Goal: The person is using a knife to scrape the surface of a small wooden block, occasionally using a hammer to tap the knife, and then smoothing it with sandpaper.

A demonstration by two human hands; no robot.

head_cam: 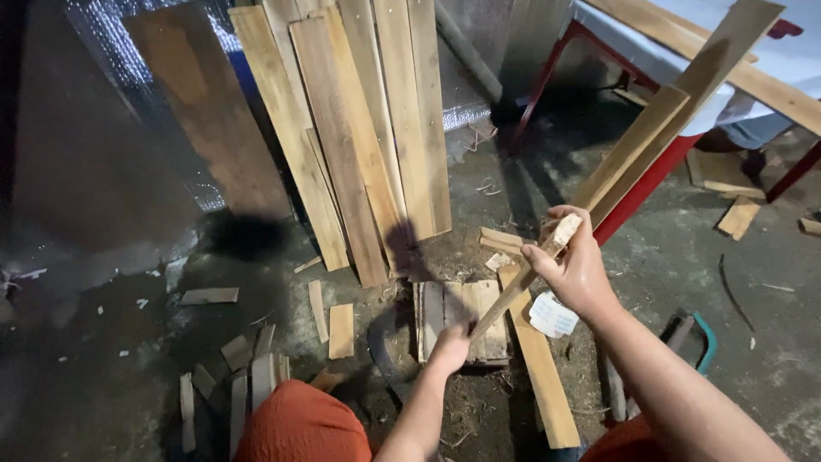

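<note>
My right hand point(577, 265) grips the lower ends of two long wooden slats point(658, 128) that rise up and to the right, toward the red table. My left hand point(449, 346) holds the lower end of a thin wooden stick point(505, 304) that slants up to my right hand. Both hands hover over a small slatted wooden block point(457, 321) lying on the dirt floor. A flat plank point(539, 368) lies beside the block. My knees in orange cloth point(299, 423) show at the bottom.
Several long planks point(368, 128) lean against the back wall, with a dark board point(205, 111) to their left. A red-legged table point(650, 171) carrying planks stands at the top right. Small wood offcuts point(248, 368) litter the floor. A crumpled paper point(553, 315) lies near the plank.
</note>
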